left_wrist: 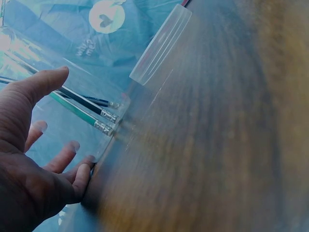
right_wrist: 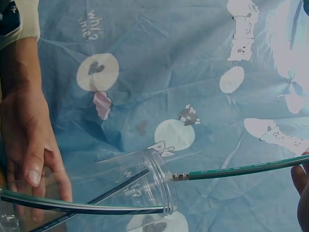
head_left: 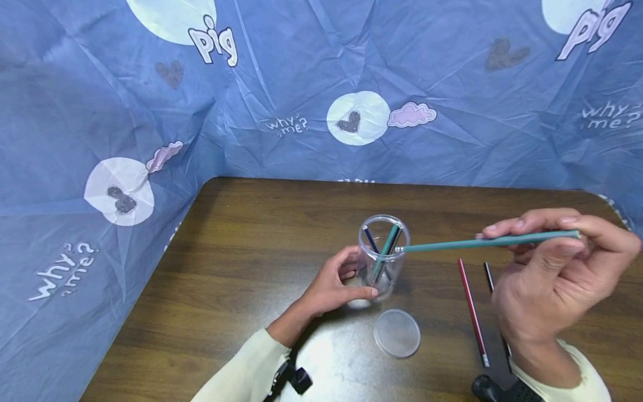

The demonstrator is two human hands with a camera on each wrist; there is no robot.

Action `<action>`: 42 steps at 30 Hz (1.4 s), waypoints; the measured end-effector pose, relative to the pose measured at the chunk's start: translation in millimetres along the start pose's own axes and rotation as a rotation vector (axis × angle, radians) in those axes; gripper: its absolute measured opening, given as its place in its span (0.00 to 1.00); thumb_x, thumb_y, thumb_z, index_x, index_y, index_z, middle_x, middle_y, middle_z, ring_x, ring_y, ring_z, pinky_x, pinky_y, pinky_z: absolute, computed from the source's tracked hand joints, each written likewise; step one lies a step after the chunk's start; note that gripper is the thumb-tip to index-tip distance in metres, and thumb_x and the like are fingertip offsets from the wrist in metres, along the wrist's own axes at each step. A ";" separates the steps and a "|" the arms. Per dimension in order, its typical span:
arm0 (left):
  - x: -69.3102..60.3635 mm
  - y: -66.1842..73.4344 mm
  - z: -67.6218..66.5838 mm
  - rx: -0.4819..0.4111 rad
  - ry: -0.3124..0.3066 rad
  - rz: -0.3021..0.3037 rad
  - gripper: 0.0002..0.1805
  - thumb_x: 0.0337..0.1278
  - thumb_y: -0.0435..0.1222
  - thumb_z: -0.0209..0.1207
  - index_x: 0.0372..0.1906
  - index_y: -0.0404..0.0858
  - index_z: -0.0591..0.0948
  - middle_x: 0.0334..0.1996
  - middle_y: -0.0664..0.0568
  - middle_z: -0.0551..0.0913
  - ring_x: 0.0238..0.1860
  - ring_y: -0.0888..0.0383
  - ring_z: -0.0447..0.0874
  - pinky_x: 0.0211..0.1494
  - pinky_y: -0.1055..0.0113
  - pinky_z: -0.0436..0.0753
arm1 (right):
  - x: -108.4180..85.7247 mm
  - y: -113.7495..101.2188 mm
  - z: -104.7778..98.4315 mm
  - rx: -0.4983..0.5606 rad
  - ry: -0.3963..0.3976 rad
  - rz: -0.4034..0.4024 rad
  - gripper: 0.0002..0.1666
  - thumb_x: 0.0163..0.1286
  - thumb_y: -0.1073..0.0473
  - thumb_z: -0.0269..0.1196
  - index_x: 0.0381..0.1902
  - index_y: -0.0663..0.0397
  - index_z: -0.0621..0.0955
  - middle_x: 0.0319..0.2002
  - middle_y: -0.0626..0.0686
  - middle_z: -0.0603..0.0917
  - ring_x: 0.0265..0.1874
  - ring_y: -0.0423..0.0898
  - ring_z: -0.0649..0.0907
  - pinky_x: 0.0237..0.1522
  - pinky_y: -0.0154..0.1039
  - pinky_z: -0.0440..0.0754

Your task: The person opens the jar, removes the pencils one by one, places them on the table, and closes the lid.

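A clear plastic jar (head_left: 397, 282) stands upright on the table with several pencils leaning inside, among them a green pencil (left_wrist: 79, 110) and a black one (left_wrist: 87, 100). My left hand (head_left: 329, 285) holds the jar from the left, its thumb on the near side and its fingers round the far side. In my right hand (head_left: 557, 279) a green pencil (head_left: 452, 244) is pinched between thumb and fingers. It lies nearly level, its metal eraser end pointing left at the jar's rim. The right wrist view shows that end just outside the mouth.
The round clear lid (head_left: 397, 334) lies flat in front of the jar. To the right, a red pencil (head_left: 472, 312) and a black pencil (head_left: 489, 276) lie on the wooden table (head_left: 241, 268), the black one partly hidden by my right hand. Blue printed cloth (head_left: 281, 72) hangs behind.
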State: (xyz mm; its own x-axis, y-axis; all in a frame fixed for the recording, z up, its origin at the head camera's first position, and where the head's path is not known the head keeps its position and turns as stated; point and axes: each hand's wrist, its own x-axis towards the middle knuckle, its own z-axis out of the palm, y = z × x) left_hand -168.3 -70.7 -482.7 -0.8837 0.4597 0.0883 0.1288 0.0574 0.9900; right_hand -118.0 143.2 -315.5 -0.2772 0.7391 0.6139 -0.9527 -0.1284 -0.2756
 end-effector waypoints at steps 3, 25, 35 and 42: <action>-0.3 0.3 0.0 0.005 0.004 -0.002 0.39 0.40 0.25 0.76 0.62 0.37 0.73 0.58 0.44 0.79 0.60 0.50 0.78 0.64 0.59 0.75 | 0.4 -1.1 0.3 0.021 0.008 -0.002 0.20 0.68 0.67 0.64 0.33 0.74 0.63 0.18 0.68 0.74 0.12 0.54 0.81 0.13 0.31 0.76; -0.2 0.1 -0.3 0.011 -0.003 0.013 0.38 0.40 0.26 0.76 0.62 0.38 0.73 0.58 0.44 0.79 0.60 0.50 0.78 0.65 0.58 0.74 | 3.6 -3.6 -1.0 0.110 0.088 0.049 0.24 0.66 0.66 0.66 0.36 0.79 0.62 0.19 0.68 0.69 0.11 0.55 0.75 0.14 0.42 0.79; -1.2 2.2 -0.3 0.010 0.003 0.006 0.39 0.41 0.27 0.76 0.63 0.37 0.73 0.58 0.44 0.79 0.60 0.49 0.78 0.65 0.57 0.74 | 5.8 -5.7 0.5 0.046 0.065 0.120 0.24 0.64 0.66 0.68 0.34 0.76 0.64 0.16 0.64 0.71 0.12 0.50 0.76 0.14 0.35 0.79; -0.6 0.8 0.0 0.015 0.000 0.002 0.39 0.40 0.26 0.76 0.63 0.38 0.73 0.58 0.44 0.79 0.60 0.50 0.78 0.65 0.58 0.74 | 6.5 -2.6 -9.4 -0.001 0.022 0.141 0.24 0.64 0.64 0.69 0.35 0.76 0.65 0.17 0.63 0.72 0.10 0.49 0.77 0.14 0.33 0.78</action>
State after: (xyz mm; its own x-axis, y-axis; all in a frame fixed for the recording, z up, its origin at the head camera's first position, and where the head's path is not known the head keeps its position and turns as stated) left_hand -167.6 -70.9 -481.9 -0.8835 0.4596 0.0904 0.1374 0.0698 0.9880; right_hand -116.1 154.5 -317.8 -0.4057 0.7278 0.5529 -0.9042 -0.2314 -0.3589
